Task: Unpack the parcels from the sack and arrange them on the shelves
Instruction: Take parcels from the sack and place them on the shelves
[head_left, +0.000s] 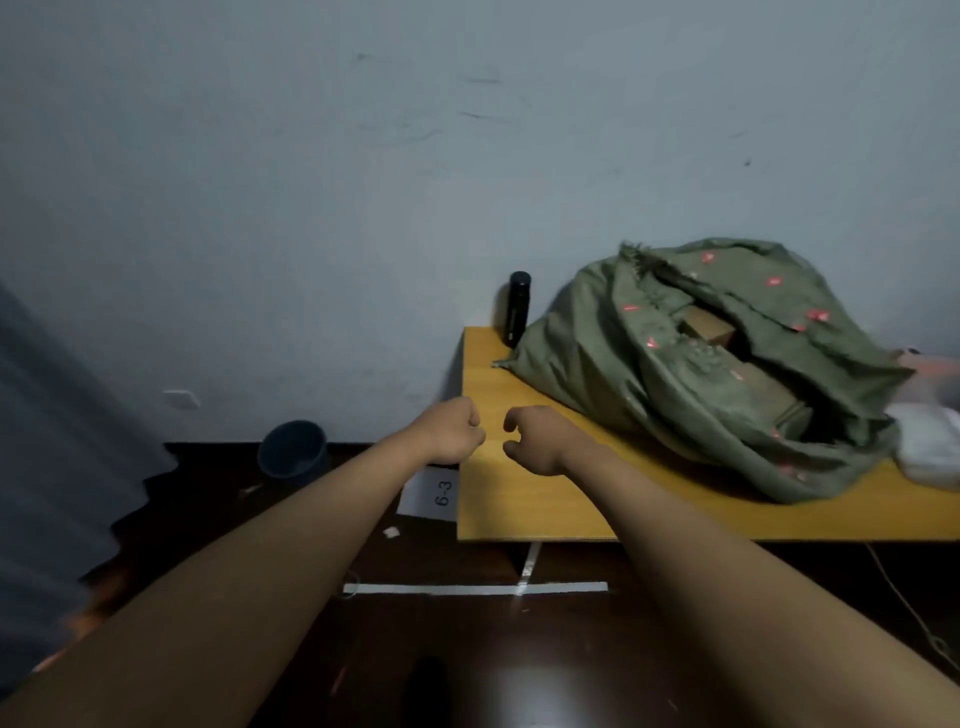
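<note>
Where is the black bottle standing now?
In the head view, the black bottle stands upright at the table's far left corner, against the wall, just left of the green sack.
</note>
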